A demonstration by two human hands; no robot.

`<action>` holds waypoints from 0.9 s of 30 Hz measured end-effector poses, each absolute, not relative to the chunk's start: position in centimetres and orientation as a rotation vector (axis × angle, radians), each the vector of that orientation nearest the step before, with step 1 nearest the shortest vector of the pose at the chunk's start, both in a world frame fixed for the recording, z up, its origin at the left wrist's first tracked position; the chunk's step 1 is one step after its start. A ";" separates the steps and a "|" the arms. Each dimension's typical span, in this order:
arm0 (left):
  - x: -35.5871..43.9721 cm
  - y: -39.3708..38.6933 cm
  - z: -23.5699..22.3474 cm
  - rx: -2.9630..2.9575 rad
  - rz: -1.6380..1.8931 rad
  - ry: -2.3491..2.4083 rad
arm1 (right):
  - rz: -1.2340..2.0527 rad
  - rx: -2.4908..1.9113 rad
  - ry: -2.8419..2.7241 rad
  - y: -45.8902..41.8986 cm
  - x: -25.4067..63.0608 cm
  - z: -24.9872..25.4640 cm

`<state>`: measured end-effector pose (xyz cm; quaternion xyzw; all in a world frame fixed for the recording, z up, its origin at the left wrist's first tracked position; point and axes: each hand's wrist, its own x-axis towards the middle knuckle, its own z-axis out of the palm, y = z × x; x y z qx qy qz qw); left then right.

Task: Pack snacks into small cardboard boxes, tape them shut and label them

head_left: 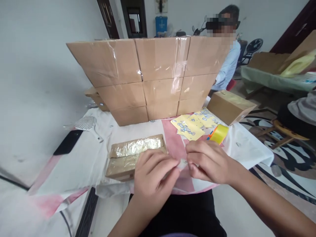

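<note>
My left hand (pixel 155 171) is in front of the small carton, thumb and fingers pinched together. My right hand (pixel 209 161) pinches too, just to the right of it. Between the two sets of fingertips shows a small translucent piece (pixel 182 163), like clear film or tape; its exact kind is too small to tell. A taped cardboard carton (pixel 123 168) lies on the table beside and partly behind my left hand. Just beyond my right hand stands a yellow tape roll (pixel 219 134) with an orange and blue part.
A wall of stacked taped cartons (pixel 163 89) rises at the back. Yellow sticker sheets (pixel 187 126) lie before it, near another carton (pixel 229 105). At left are a white slotted spoon (pixel 86 124) and a black phone (pixel 67 142). A person (pixel 227 62) sits beyond.
</note>
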<state>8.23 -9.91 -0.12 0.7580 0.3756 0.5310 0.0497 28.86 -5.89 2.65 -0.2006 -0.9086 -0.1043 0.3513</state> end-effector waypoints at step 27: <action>3.6 -8.6 -5.4 1.759 1.490 2.478 | 0.723 -0.798 -1.731 -2.6 29.3 -8.4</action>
